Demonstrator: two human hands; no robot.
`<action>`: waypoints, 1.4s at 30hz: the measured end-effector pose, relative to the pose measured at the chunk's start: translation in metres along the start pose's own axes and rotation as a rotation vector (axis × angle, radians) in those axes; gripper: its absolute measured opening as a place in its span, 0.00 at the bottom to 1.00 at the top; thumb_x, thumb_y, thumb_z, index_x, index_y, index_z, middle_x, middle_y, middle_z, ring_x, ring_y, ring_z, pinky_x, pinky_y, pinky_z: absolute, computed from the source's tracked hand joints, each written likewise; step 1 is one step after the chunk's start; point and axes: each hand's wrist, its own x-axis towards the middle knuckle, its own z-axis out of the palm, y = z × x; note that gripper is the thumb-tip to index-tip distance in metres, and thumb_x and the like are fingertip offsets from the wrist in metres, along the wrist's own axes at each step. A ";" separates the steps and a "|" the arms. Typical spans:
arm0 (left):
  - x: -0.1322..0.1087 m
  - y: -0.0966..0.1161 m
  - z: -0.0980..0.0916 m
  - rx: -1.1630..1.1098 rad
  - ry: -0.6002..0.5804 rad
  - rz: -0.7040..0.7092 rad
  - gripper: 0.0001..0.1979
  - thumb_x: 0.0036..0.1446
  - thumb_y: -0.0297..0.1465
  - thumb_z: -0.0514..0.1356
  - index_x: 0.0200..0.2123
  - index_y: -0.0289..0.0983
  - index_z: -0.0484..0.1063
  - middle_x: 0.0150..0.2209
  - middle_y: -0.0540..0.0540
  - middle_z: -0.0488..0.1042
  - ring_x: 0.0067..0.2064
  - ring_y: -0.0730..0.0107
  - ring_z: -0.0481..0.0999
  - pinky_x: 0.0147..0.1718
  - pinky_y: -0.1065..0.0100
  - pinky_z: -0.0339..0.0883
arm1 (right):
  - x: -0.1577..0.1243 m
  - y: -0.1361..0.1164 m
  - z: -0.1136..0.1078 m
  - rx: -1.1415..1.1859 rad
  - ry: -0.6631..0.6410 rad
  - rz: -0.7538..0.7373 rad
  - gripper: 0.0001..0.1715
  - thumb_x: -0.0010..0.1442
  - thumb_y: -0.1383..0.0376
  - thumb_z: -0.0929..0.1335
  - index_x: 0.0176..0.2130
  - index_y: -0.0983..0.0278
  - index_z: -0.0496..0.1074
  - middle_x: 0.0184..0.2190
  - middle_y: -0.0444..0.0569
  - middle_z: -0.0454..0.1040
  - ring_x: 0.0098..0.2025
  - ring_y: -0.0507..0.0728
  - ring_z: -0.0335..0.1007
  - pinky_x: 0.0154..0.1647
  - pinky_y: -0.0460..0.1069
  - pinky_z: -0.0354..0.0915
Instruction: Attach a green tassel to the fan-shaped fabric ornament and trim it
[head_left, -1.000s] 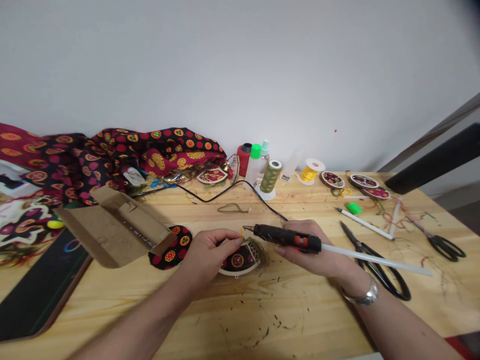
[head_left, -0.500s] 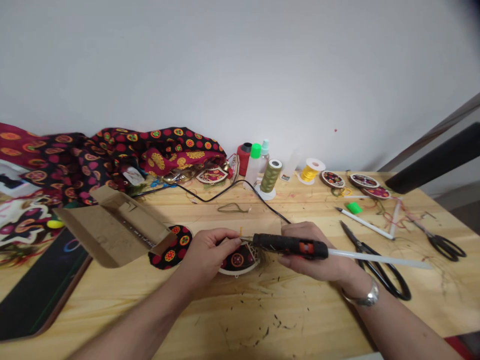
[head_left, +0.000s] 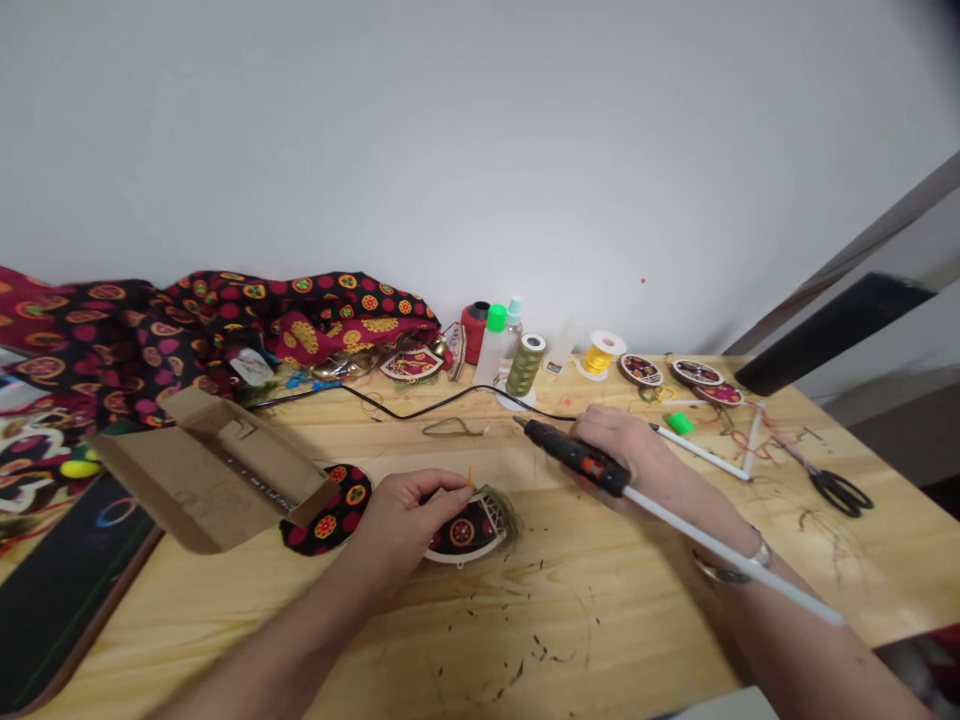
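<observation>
Head view, left hand (head_left: 409, 512): grip closed, fingertips pinching the top edge of the fabric-covered ornament (head_left: 469, 527) and pressing it to the worktop (head_left: 600, 630); a small yellow bit sticks up at the fingertips.
Head view, right hand (head_left: 626, 445): grip closed round the black glue gun (head_left: 576, 456), held clear of the worktop, nozzle pointing left and away from the person.
Glue stick (head_left: 727, 556): white, projecting from the gun's rear over the right forearm.
Ornament to gun: the ornament lies below and left of the nozzle, near, not touching.
Cardboard box (head_left: 202, 470): open, left of the ornament, overlapping a round fabric patch (head_left: 326, 512).
Scissors (head_left: 836, 488): far right, well apart.
</observation>
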 end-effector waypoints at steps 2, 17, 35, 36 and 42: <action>-0.001 0.001 0.000 0.003 0.004 0.003 0.09 0.41 0.35 0.67 0.27 0.37 0.79 0.22 0.50 0.78 0.24 0.71 0.73 0.25 0.72 0.63 | 0.003 0.002 -0.004 -0.137 -0.092 -0.006 0.03 0.55 0.71 0.64 0.31 0.65 0.67 0.31 0.50 0.69 0.35 0.56 0.62 0.37 0.50 0.56; -0.005 0.006 0.001 0.021 -0.008 0.007 0.07 0.42 0.34 0.66 0.26 0.36 0.79 0.21 0.51 0.77 0.23 0.73 0.72 0.22 0.74 0.61 | 0.003 0.045 -0.005 -0.438 -0.357 -0.080 0.23 0.54 0.80 0.59 0.47 0.66 0.68 0.47 0.56 0.69 0.50 0.60 0.63 0.49 0.55 0.57; -0.004 0.003 -0.001 0.017 -0.049 0.021 0.07 0.42 0.35 0.66 0.26 0.37 0.79 0.23 0.50 0.77 0.25 0.70 0.73 0.24 0.72 0.63 | 0.041 -0.061 0.053 0.678 0.252 0.437 0.11 0.57 0.63 0.64 0.28 0.65 0.74 0.23 0.44 0.71 0.27 0.52 0.64 0.29 0.46 0.59; -0.004 0.003 -0.001 0.012 -0.056 0.019 0.07 0.42 0.34 0.66 0.26 0.38 0.79 0.23 0.51 0.78 0.25 0.70 0.73 0.24 0.72 0.63 | 0.041 -0.059 0.054 0.704 0.222 0.454 0.12 0.57 0.63 0.64 0.27 0.66 0.74 0.22 0.44 0.70 0.26 0.51 0.63 0.28 0.46 0.58; -0.003 0.000 0.001 -0.020 -0.095 0.012 0.07 0.44 0.34 0.66 0.28 0.38 0.80 0.26 0.50 0.79 0.29 0.68 0.75 0.30 0.70 0.66 | 0.043 -0.058 0.053 0.897 0.056 0.554 0.16 0.51 0.56 0.69 0.23 0.67 0.70 0.16 0.39 0.60 0.20 0.47 0.51 0.20 0.44 0.50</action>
